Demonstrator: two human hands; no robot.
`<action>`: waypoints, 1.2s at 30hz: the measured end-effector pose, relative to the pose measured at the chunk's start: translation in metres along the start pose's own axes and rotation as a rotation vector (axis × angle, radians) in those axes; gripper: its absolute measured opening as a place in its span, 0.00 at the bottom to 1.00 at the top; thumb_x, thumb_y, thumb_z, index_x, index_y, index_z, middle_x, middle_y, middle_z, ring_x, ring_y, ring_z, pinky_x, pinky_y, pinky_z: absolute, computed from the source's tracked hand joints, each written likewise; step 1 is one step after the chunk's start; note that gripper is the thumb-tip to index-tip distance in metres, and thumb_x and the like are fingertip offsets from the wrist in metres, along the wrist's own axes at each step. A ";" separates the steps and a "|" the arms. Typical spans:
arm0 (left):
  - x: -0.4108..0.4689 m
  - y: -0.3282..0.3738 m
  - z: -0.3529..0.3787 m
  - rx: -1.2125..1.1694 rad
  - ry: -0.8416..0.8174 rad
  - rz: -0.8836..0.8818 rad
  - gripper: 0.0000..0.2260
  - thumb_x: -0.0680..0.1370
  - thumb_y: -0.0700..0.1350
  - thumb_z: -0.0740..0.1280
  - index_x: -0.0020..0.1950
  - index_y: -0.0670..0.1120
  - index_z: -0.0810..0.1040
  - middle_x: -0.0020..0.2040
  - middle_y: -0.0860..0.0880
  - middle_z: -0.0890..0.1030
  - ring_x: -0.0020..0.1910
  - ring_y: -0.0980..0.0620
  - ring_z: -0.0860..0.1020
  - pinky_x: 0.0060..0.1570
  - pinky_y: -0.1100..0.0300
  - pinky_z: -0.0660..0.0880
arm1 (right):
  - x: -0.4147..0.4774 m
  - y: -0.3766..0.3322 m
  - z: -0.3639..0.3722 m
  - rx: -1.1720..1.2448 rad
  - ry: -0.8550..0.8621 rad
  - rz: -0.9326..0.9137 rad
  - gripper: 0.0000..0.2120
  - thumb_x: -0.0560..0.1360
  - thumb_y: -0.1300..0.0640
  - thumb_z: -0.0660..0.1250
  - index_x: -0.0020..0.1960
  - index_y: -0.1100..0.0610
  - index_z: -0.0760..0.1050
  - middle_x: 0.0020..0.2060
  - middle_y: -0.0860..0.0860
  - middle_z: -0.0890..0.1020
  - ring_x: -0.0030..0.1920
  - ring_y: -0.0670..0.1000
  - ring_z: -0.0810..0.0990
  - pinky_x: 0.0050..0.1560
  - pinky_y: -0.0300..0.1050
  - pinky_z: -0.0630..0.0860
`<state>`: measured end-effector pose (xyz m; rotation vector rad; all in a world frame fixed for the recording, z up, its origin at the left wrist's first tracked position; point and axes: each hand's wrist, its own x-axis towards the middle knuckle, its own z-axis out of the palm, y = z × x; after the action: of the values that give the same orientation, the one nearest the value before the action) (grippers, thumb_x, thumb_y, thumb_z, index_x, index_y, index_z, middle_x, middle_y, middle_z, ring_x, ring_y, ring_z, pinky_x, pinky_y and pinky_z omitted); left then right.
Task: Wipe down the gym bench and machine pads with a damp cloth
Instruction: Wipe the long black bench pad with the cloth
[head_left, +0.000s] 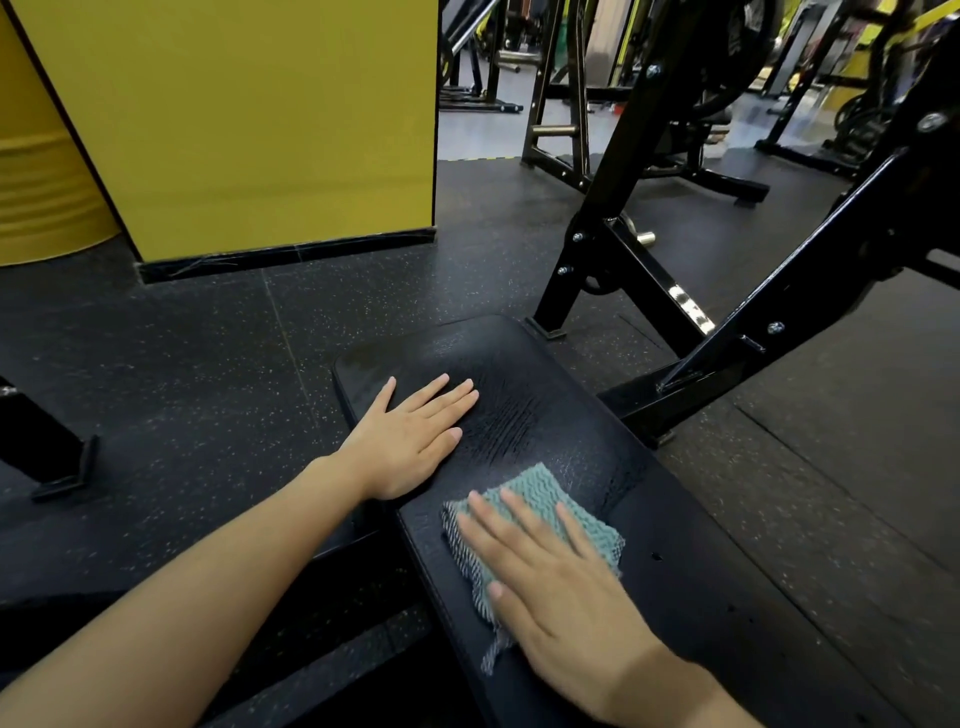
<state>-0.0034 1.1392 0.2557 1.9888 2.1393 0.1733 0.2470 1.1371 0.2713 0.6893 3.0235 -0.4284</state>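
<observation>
Currently I'm mid-wipe on the gym bench (691, 582). My right hand (561, 587) lies flat on the teal cloth (582, 514), fingers straight and slightly spread, pressing it onto the pad rather than gripping it. My left hand (415, 441) is also flat and open, palm down on the far pad, holding nothing; I judge it is bracing me. The cloth sits near the seam between the two pads, with a ragged corner trailing toward me. The bench's long axis runs from near me at lower right away to upper left, its rounded far end pointing toward the yellow wall (260, 130). Shiny streaks beside the left hand suggest that end is already damp. Next I'd want a firm, flat push along that axis, then lift the left hand to cover the patch beneath it.
</observation>
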 end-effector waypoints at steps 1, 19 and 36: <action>0.000 0.000 0.000 -0.001 0.001 0.003 0.29 0.79 0.60 0.35 0.81 0.59 0.42 0.79 0.65 0.41 0.77 0.63 0.36 0.76 0.45 0.33 | -0.006 -0.001 0.004 -0.032 0.003 0.003 0.26 0.82 0.46 0.48 0.80 0.43 0.54 0.78 0.37 0.55 0.78 0.41 0.50 0.73 0.50 0.49; 0.001 -0.002 0.002 -0.019 0.018 0.009 0.36 0.72 0.64 0.29 0.81 0.59 0.43 0.79 0.65 0.41 0.78 0.63 0.37 0.76 0.44 0.34 | 0.019 0.013 -0.012 0.007 0.039 0.214 0.34 0.71 0.39 0.27 0.78 0.36 0.36 0.73 0.30 0.33 0.73 0.36 0.27 0.72 0.43 0.26; 0.003 -0.004 0.005 -0.004 0.027 0.030 0.38 0.70 0.64 0.28 0.81 0.59 0.42 0.79 0.65 0.41 0.78 0.62 0.36 0.76 0.44 0.34 | 0.019 0.013 -0.010 -0.001 0.039 0.229 0.34 0.72 0.39 0.27 0.78 0.35 0.39 0.75 0.30 0.36 0.73 0.34 0.28 0.75 0.44 0.29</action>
<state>-0.0062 1.1411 0.2497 2.0289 2.1242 0.2101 0.2356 1.1593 0.2756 1.0401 2.9305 -0.4090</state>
